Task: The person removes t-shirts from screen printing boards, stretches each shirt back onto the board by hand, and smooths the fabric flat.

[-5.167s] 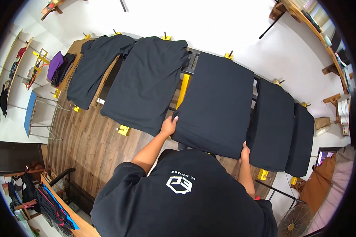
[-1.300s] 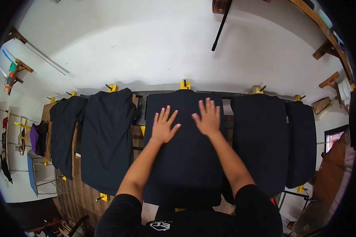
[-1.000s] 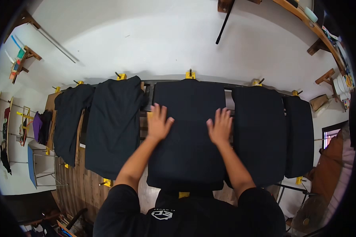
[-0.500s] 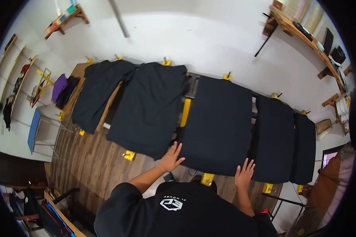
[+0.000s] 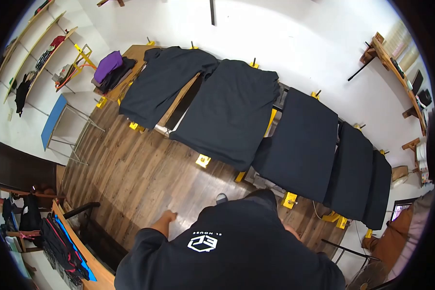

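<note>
Black T-shirts lie stretched over a row of flat boards along the wall. The nearest one to my body is the middle shirt [image 5: 299, 140], pulled smooth over its board. To its left is a looser, wrinkled shirt [image 5: 229, 111], and beyond that a shirt with a sleeve showing [image 5: 166, 87]. My left hand [image 5: 167, 215] hangs low over the wooden floor, loosely curled, apart from the shirts, with nothing visible in it. Beside my torso, my right hand [image 5: 291, 230] is mostly hidden by my black shirt; its fingers do not show.
Yellow clamps [image 5: 203, 160] stick out at the board ends. Folded purple cloth [image 5: 108, 66] lies on a pile at the far left. A blue-topped folding table [image 5: 54, 122] stands by the left wall. Behind me at left is a rack with dark garments [image 5: 63, 241]. A fan [image 5: 367, 276] stands lower right.
Both hands have come off the middle shirt's near edge and dropped to my sides. My body and view have turned left, so the shirt row sits farther right.
</note>
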`<action>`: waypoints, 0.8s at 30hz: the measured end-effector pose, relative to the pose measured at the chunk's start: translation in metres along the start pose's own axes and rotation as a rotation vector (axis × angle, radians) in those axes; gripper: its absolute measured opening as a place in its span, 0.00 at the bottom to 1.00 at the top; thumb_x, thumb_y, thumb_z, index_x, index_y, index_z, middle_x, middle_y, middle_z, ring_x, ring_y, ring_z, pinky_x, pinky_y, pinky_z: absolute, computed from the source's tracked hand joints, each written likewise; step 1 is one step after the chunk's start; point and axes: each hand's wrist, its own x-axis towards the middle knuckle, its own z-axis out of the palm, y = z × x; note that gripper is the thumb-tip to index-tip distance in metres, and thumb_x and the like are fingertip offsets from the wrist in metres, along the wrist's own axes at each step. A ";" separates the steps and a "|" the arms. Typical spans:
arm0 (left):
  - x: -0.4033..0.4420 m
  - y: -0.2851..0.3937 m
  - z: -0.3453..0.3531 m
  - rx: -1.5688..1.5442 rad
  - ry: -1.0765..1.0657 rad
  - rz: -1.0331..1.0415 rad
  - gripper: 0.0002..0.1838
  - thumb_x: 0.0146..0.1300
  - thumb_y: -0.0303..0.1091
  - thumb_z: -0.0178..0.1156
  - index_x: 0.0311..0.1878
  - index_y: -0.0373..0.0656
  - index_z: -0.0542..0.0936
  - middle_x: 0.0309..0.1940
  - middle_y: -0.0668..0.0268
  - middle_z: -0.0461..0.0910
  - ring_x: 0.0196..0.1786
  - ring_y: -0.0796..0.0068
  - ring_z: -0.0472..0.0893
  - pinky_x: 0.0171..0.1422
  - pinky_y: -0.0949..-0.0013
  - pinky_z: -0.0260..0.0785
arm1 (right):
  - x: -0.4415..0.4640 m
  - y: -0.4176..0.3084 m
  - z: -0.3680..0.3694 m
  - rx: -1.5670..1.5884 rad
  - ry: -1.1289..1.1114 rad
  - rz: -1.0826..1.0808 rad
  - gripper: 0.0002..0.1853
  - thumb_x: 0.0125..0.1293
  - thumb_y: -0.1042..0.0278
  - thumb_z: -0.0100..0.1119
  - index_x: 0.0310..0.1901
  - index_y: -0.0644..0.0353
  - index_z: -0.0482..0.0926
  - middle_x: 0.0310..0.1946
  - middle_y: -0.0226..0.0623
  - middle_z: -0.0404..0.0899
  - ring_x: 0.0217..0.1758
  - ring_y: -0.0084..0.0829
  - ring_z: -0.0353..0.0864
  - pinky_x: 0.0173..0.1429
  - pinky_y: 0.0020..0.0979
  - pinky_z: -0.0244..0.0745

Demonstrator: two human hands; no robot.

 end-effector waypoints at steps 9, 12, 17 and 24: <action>0.024 -0.037 0.009 -0.944 0.255 -0.416 0.41 0.72 0.58 0.58 0.66 0.21 0.77 0.62 0.34 0.81 0.68 0.44 0.81 0.67 0.49 0.75 | -0.180 -0.252 0.061 -0.346 -0.737 -1.166 0.41 0.84 0.36 0.42 0.78 0.70 0.66 0.77 0.51 0.70 0.82 0.42 0.66 0.84 0.40 0.58; -0.024 0.084 -0.067 -1.197 0.297 -0.324 0.43 0.74 0.59 0.57 0.70 0.20 0.73 0.60 0.38 0.83 0.60 0.50 0.84 0.54 0.47 0.78 | -0.311 -0.321 0.083 -0.254 -1.364 -1.510 0.59 0.73 0.15 0.33 0.79 0.71 0.64 0.80 0.60 0.63 0.85 0.52 0.61 0.85 0.49 0.54; 0.040 0.194 -0.146 -1.409 0.398 -0.133 0.37 0.78 0.64 0.52 0.65 0.36 0.80 0.52 0.52 0.84 0.47 0.63 0.80 0.59 0.55 0.74 | -0.382 -0.352 0.088 -0.127 -2.088 -1.293 0.71 0.64 0.07 0.36 0.77 0.83 0.57 0.76 0.86 0.51 0.84 0.74 0.48 0.78 0.78 0.49; 0.023 0.259 -0.246 -1.637 0.247 0.083 0.34 0.77 0.67 0.53 0.68 0.46 0.75 0.53 0.65 0.80 0.47 0.70 0.75 0.53 0.60 0.70 | -0.366 -0.421 0.066 0.046 -2.209 -1.030 0.77 0.54 0.07 0.56 0.64 0.99 0.66 0.74 0.84 0.59 0.79 0.70 0.63 0.78 0.61 0.67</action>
